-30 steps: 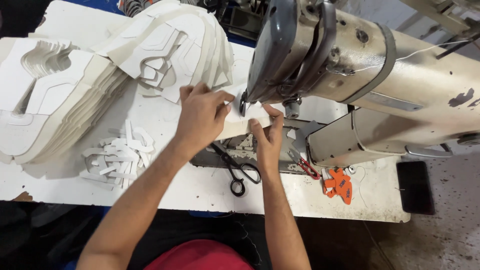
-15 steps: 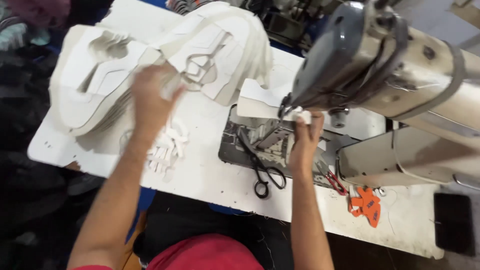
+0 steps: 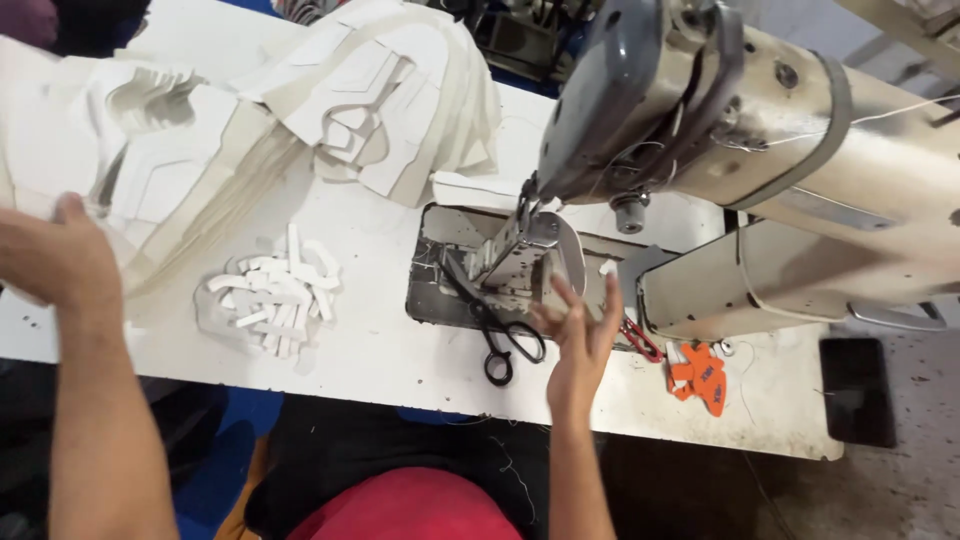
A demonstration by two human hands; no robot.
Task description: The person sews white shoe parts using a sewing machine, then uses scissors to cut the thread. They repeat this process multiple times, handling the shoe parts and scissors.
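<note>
Two hands working at one sewing machine (image 3: 760, 150)

The left hand (image 3: 55, 262) is resting loosely curled on one stack of white cut pieces (image 3: 150, 180); the right hand (image 3: 578, 335), fingers spread and holding nothing, is hovering beside one pair of black scissors (image 3: 500, 335).

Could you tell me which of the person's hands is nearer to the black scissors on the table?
Right. The right hand hovers open just right of the scissors; the left hand is far left, on the stacked white pieces.
</note>
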